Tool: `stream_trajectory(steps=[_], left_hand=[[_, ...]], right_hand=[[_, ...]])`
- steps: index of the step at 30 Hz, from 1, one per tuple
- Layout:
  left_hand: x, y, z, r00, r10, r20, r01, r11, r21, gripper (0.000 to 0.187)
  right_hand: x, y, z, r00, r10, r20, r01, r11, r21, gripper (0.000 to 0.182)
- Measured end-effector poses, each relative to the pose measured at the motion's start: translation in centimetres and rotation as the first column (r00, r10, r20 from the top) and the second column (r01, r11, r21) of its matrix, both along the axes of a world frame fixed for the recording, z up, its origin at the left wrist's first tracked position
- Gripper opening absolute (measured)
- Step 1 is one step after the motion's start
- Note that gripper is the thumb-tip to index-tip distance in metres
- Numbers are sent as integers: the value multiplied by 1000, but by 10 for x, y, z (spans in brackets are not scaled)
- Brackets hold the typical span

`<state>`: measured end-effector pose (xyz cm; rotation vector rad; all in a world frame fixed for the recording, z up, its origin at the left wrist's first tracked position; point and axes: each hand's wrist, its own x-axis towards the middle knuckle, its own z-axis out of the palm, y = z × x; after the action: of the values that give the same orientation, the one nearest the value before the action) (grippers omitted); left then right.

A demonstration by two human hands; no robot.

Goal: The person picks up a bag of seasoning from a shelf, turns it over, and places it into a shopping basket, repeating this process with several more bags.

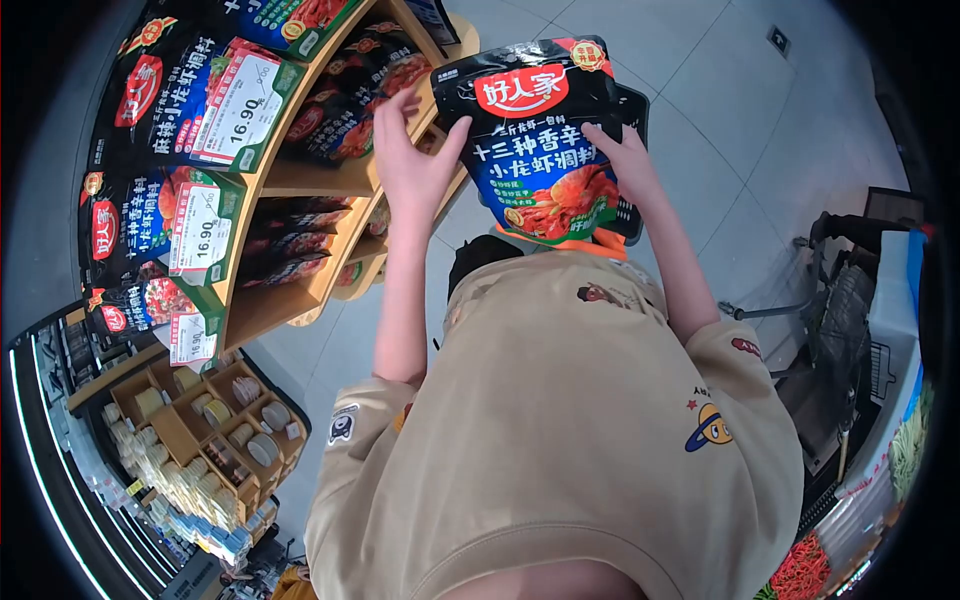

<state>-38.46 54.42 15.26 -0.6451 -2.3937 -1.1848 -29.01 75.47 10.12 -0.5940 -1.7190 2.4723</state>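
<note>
A black and blue pouch of crayfish seasoning [540, 150] with a red logo faces me, upright in front of my chest. My right hand [628, 168] grips its right edge, with fingers on the front. At the pouch's left edge is my left hand [412, 165], its fingers apart and the thumb close to the packaging. Partly hidden behind the pouch is a black basket [634, 108], and orange shapes [608, 241] show under its lower edge.
A wooden shelf [300, 178] at left holds similar pouches [355, 95] and price tags [240, 110]. Below it stands a compartmented display [205, 415] of goods. Dark metal carts [835, 330] are at right, with red peppers [800, 568] at bottom right. Tiled floor [690, 60] lies beyond.
</note>
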Motion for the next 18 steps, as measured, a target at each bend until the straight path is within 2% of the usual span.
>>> stream_trajectory(steps=[1, 2, 3, 4, 6, 7, 10, 11, 12, 14, 15, 16, 18], left_hand=[[-9, 5, 15, 990, -89, -111, 75, 990, -123, 47], [-18, 10, 27, 960, -191, -204, 137, 958, -252, 50], [-27, 15, 33, 950, -277, -145, 217, 918, -333, 55], [-32, 21, 41, 926, -371, -62, 327, 876, -353, 50], [-46, 30, 43, 845, -476, 243, 534, 778, -332, 45], [-50, 35, 47, 778, -487, 397, 603, 755, -257, 37], [-70, 45, 37, 782, -547, 298, 622, 716, -319, 22], [-70, 52, 32, 807, -528, 263, 590, 726, -353, 19], [-67, 61, 29, 820, -551, 154, 564, 735, -376, 17], [-65, 78, 16, 800, -598, 39, 564, 730, -386, 14], [-62, 86, 11, 796, -605, -3, 550, 725, -416, 11], [-66, 92, -3, 776, -630, -12, 568, 708, -420, 9], [-78, 101, -30, 759, -650, -38, 566, 687, -456, 9]], right_hand=[[0, 1, 3, 1000, 0, 2, 0, 1000, -2, 26], [0, 3, 8, 997, 81, -4, -79, 982, 173, 27], [0, 4, 12, 987, 160, 5, -152, 928, 341, 29], [-1, 6, 13, 988, 156, 10, -151, 929, 337, 29], [-6, 12, 12, 959, 281, -26, -231, 834, 501, 29], [-9, 15, 14, 949, 311, -48, -244, 821, 516, 31], [-23, 28, 6, 962, 269, -46, -192, 788, 585, 31], [-23, 33, 6, 969, 242, -44, -155, 738, 657, 28], [-23, 36, 0, 974, 225, -40, -145, 744, 652, 28], [-23, 41, -22, 984, 150, -98, -93, 895, 436, 29], [-19, 41, -32, 982, 81, -171, 10, 882, 472, 33], [-13, 42, -45, 985, 62, -162, 21, 884, 466, 33], [4, 40, -71, 979, -179, -97, 204, 844, 496, 39]])
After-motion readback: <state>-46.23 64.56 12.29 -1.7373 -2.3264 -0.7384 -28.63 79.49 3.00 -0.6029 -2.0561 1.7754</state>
